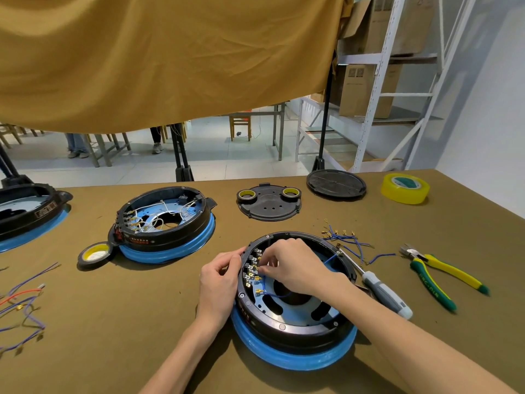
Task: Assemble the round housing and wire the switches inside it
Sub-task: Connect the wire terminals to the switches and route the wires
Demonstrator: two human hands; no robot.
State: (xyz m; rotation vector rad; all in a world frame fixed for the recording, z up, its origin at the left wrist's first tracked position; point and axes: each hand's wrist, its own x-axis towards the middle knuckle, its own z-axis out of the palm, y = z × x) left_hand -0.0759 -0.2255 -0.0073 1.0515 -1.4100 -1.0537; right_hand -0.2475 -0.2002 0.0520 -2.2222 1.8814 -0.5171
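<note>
- 2 hands work at the round housing [295,322], which sits on its blue ring at the near centre of your olive-covered table [142,322].
- Your left hand [220,282] curls its fingers over the housing's left rim, gripping it beside the row of switches [252,268].
- Your right hand [295,265] reaches inside, fingertips pinched together at a brass terminal on the blue wire [272,294]; the exact contact is too small to tell.
- A screwdriver [383,291] lies just right of the housing, touching its rim; pliers [440,274] lie farther right.
- Loose blue wires [349,240] lie behind the screwdriver.
- 1 second housing [167,223], wired in white, stands to the left rear.
</note>
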